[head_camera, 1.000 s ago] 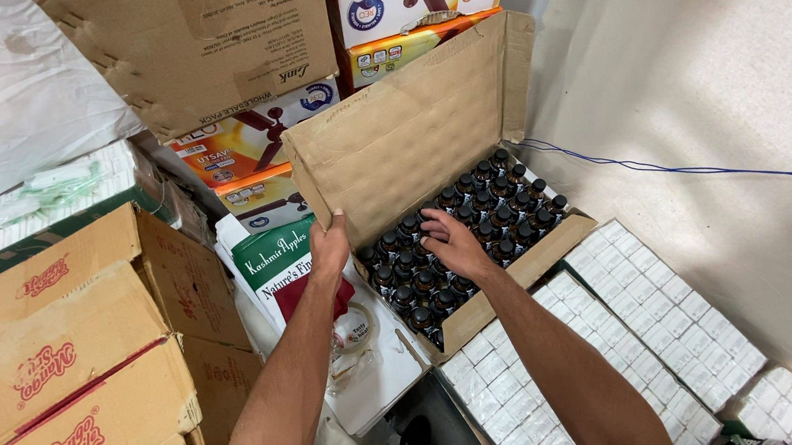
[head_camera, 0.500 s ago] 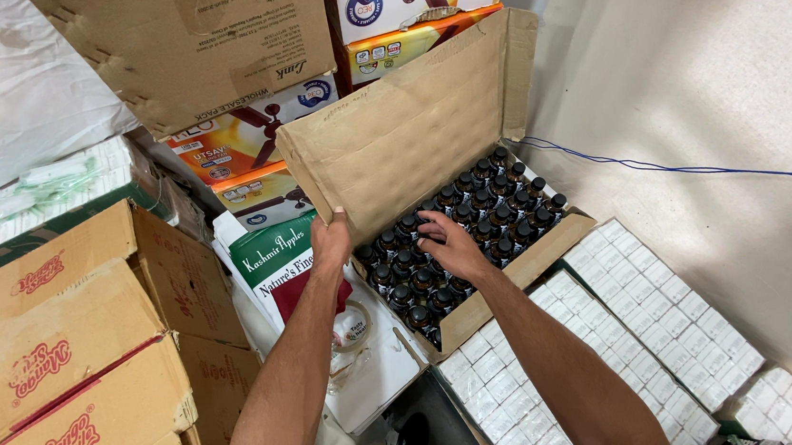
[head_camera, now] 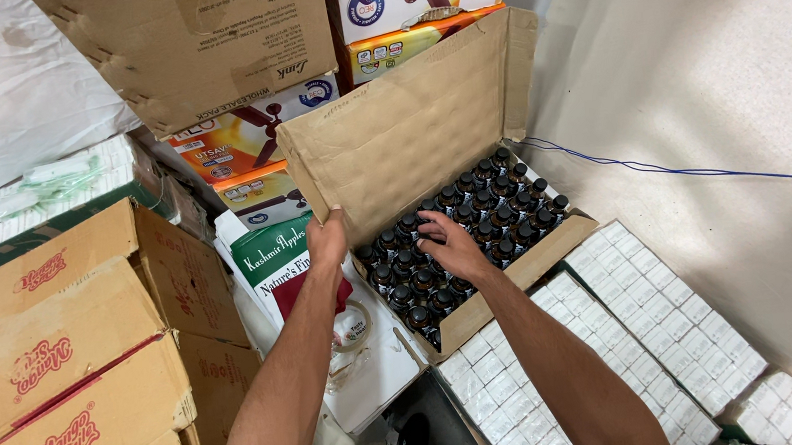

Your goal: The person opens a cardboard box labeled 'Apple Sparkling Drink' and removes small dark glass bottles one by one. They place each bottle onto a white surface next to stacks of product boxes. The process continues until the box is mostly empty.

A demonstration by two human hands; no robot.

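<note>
A: How is the open carton [head_camera: 427, 143] seen?

B: A brown cardboard carton is seen at twelve o'clock from the arms, its tall flap raised, packed with rows of small dark bottles [head_camera: 472, 221] with black caps.

A: And the hands?

B: The carton's near corner, at nine o'clock of the bottles, is gripped by the left hand [head_camera: 326, 241], fingers closed on the cardboard edge. The right hand [head_camera: 451, 246] is laid over the bottles, fingers curled on the caps; whether one is grasped cannot be told.

A: What differs from before?

B: Little: the right hand has been shifted slightly deeper among the bottles. White small boxes [head_camera: 615, 327] are stacked at five o'clock.
</note>
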